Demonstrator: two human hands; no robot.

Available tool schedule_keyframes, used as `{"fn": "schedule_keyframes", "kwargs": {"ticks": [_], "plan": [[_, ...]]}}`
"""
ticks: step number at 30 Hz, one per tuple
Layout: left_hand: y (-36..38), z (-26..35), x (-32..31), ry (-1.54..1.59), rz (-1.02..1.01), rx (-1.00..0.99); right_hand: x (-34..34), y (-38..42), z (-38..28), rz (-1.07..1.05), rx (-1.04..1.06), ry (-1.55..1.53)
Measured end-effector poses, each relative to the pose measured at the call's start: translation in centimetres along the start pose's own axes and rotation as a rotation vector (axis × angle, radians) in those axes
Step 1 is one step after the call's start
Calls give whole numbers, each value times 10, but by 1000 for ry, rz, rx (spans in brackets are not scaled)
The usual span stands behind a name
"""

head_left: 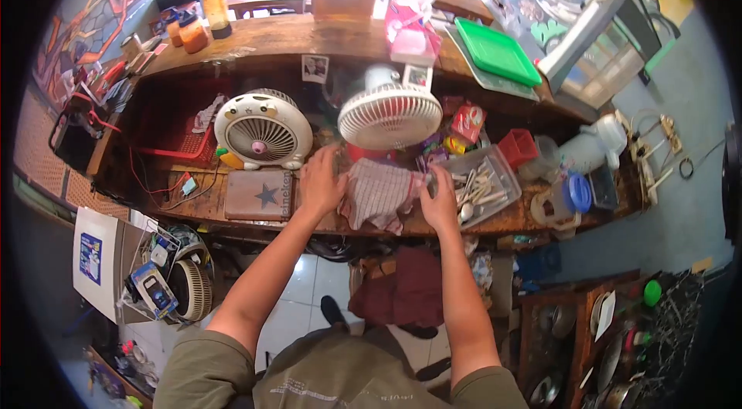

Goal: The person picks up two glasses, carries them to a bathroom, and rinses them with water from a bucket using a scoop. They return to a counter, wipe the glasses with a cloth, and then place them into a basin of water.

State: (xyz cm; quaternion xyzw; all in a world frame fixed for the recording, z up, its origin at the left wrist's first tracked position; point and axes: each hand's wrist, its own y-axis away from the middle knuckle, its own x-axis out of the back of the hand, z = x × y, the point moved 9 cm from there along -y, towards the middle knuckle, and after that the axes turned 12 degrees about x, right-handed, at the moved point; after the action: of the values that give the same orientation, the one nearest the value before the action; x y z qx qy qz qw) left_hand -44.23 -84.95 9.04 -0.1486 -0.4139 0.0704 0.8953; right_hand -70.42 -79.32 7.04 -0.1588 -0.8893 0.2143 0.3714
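A checked cloth point(380, 194) lies crumpled on the wooden counter between my two hands. My left hand point(321, 183) is at the cloth's left edge, with its fingers stretched forward and nothing seen in it. My right hand point(440, 199) is at the cloth's right edge, thumb and fingers apart; whether it touches the fabric is hard to tell. Just beyond the cloth stands a white desk fan point(389, 117), its head tilted. Right of my right hand is a clear plastic tray point(506, 177) with spoons point(481, 189) in it.
A cat-faced fan point(263, 129) and a brown box with a star point(249, 194) stand to the left, near a red basket point(179, 138). Rightward are a red container point(518, 148), a blue-lidded tub point(576, 192) and a pale jug point(595, 144). A green tray point(497, 52) rests on the upper ledge.
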Motion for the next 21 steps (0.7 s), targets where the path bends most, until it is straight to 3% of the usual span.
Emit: {"fn": "schedule_keyframes", "kwargs": {"ticks": [6, 10, 12, 16, 21], "plan": [[55, 49, 27, 248, -171, -44, 58, 72, -7, 160, -46, -115], [89, 110, 19, 517, -427, -68, 119, 100, -6, 366, -157, -517], [100, 145, 0, 663, -662, -116, 157, 106, -17, 349, -160, -377], [112, 197, -27, 790, -884, -271, 206, 130, -26, 489, -136, -345], [130, 229, -53, 831, -1252, -485, 214, 187, -45, 694, -232, -207]]}}
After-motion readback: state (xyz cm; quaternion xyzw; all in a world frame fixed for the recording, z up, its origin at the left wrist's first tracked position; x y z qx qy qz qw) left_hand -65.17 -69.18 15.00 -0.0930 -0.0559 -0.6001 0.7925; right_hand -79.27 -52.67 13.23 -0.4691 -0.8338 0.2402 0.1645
